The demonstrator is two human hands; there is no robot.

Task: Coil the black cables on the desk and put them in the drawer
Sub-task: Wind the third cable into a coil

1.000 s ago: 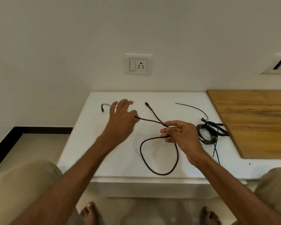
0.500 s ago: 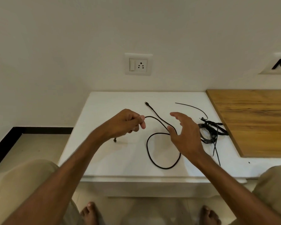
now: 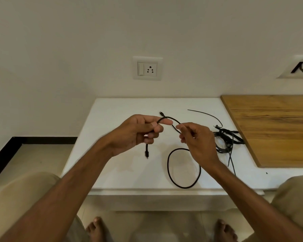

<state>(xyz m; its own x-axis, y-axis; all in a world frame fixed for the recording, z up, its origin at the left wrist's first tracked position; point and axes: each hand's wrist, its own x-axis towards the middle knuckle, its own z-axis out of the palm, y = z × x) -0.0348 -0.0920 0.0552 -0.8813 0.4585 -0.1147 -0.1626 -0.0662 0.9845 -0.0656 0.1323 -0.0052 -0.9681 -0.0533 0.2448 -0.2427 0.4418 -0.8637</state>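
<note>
- The cable (image 3: 168, 165) arcs between both hands above the desk (image 3: 112, 172). Its slack loops on the top, and one plug dangles free.
- The left hand (image 3: 136, 135) curls round it, thumb pinching.
- The right hand (image 3: 198, 142) pinches it at the fingertips, with the loop at its 6 o'clock.
- A tangled bundle (image 3: 226, 140) lies at its 3 o'clock, beside the board (image 3: 273, 128).

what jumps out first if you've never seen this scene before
Two hands meet above the white desk: the left hand grips a black cable and the right hand pinches it close by, a loop of it lying on the desk below. To the right, a tangled bundle of black cables lies beside the wooden board. A wall socket sits straight ahead.
</note>
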